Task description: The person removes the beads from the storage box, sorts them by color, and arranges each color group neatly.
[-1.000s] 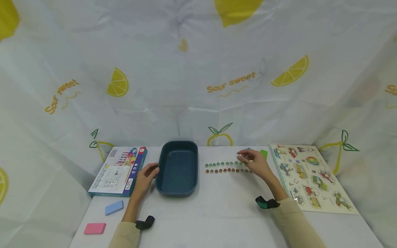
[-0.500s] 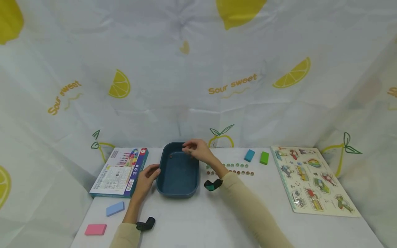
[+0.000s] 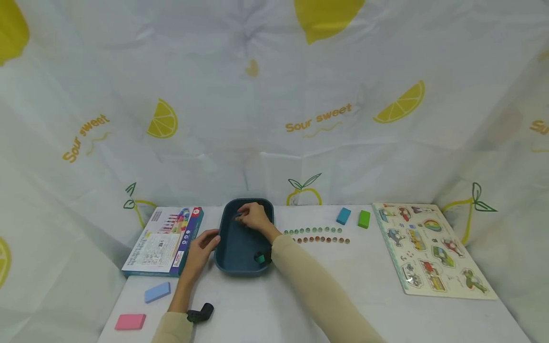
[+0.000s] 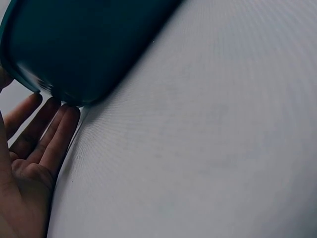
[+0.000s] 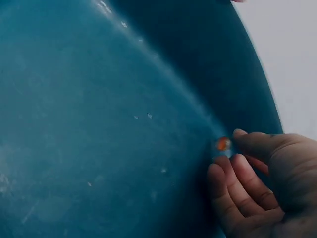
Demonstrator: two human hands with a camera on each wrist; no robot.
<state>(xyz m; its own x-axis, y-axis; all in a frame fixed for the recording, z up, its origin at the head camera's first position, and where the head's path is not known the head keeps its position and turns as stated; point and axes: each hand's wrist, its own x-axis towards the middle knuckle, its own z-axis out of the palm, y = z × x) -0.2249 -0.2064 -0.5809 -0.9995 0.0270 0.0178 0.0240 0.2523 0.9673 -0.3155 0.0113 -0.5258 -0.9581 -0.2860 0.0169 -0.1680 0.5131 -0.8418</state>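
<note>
A dark blue-green rectangular tub (image 3: 244, 259) stands left of the table's middle. My left hand (image 3: 200, 248) rests against its left side; in the left wrist view, nearly straight fingers (image 4: 62, 134) touch the outer wall near the rim. Inside the tub's far part is my right hand (image 3: 256, 217). Its thumb and bent fingers pinch a small orange glass marble (image 5: 223, 144) low by the wall. On the table right of the tub lie a row of green marbles (image 3: 314, 230) and, nearer me, a row of reddish-brown marbles (image 3: 322, 239). My right sleeve hides their left end.
A boxed set (image 3: 163, 240) lies left of the tub, with a light blue block (image 3: 157, 292) and a pink block (image 3: 130, 321) nearer me. Behind the rows are a blue block (image 3: 343, 216) and a green block (image 3: 364, 219). A picture puzzle board (image 3: 433, 252) lies at right.
My right hand has moved left from the right end of the marble rows, over the tub's rim and down into it, closing on the orange marble. My left hand has stayed at the tub.
</note>
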